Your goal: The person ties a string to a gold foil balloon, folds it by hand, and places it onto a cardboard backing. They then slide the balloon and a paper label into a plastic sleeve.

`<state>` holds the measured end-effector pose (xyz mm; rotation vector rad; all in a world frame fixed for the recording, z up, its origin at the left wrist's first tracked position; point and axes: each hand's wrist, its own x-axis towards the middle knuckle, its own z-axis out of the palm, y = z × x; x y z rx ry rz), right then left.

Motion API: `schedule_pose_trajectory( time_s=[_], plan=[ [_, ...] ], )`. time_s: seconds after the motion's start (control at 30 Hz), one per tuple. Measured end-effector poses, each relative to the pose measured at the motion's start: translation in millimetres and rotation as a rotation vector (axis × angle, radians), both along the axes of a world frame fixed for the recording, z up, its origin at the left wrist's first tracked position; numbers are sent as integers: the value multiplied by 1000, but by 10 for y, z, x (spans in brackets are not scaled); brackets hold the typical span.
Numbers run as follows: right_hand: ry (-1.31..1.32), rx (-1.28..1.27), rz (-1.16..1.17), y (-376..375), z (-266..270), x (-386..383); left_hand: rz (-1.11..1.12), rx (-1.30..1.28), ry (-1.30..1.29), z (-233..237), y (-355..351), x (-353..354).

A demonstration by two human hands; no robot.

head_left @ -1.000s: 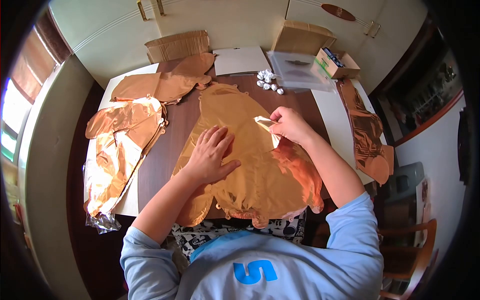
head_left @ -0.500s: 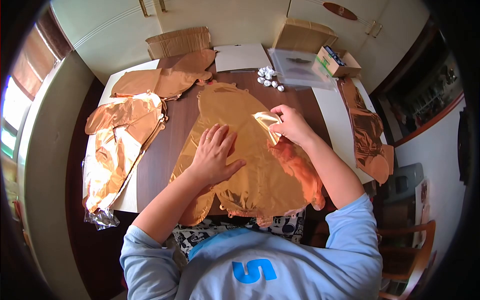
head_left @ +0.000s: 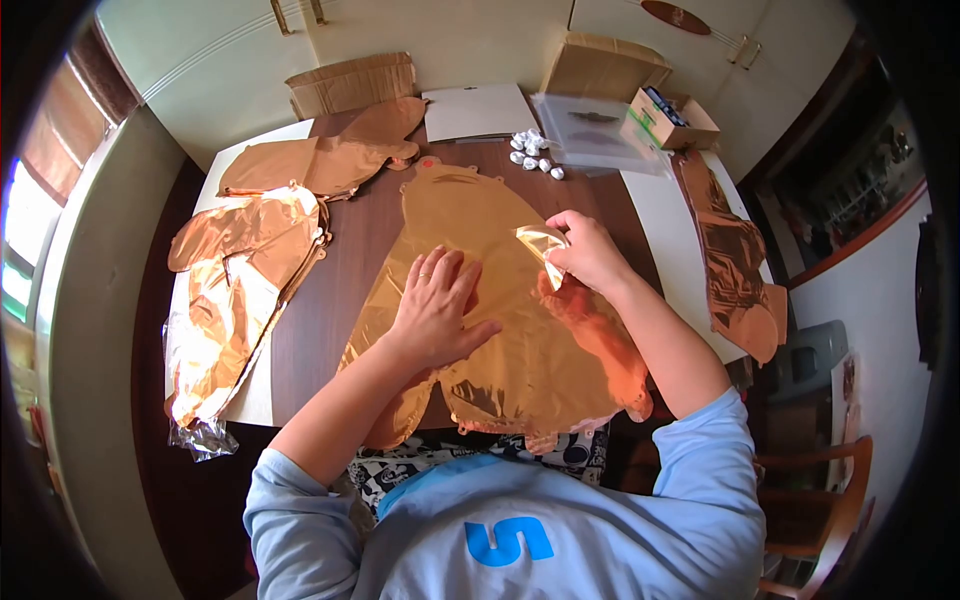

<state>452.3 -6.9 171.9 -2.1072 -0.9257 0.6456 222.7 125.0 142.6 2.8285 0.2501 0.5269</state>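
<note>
A large flat gold foil sheet (head_left: 450,215) with small tabs on its edge lies on the dark wooden table in front of me. My left hand (head_left: 435,308) rests flat on its middle, fingers spread. On the sheet's right side, my right hand (head_left: 590,255) pinches a shiny folded foil flap (head_left: 543,243) between thumb and fingers. The flap is raised off the sheet. Below my right hand the foil reflects the arm in orange.
Copper foil pieces lie at the left (head_left: 240,260), back left (head_left: 300,165) and right edge (head_left: 735,250). White wrapped balls (head_left: 530,145), clear plastic sheets (head_left: 595,130) and a small open box (head_left: 675,120) are at the back.
The foil flap in my right hand has shifted slightly and looks more folded over. The sheet's top edge has moved slightly to the right. My left hand remains flat on the foil.
</note>
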Motion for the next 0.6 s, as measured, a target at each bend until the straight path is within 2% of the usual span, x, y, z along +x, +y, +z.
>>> schedule_pose_trajectory(
  time_s=[0.2, 0.3, 0.4, 0.5, 0.6],
  plan=[
    [98, 35, 0, -21, 62, 0, 7, 13, -11, 43, -38, 10],
    [-4, 128, 73, -14, -127, 91, 7, 4, -52, 113, -41, 32],
    [-6, 57, 69, -13, -116, 99, -27, 11, -89, 90, -13, 69],
    [113, -69, 65, -28, 46, 41, -62, 8, -67, 17, 27, 85],
    [179, -40, 74, -34, 207, -85, -70, -29, -51, 33, 20, 77]
  ],
)
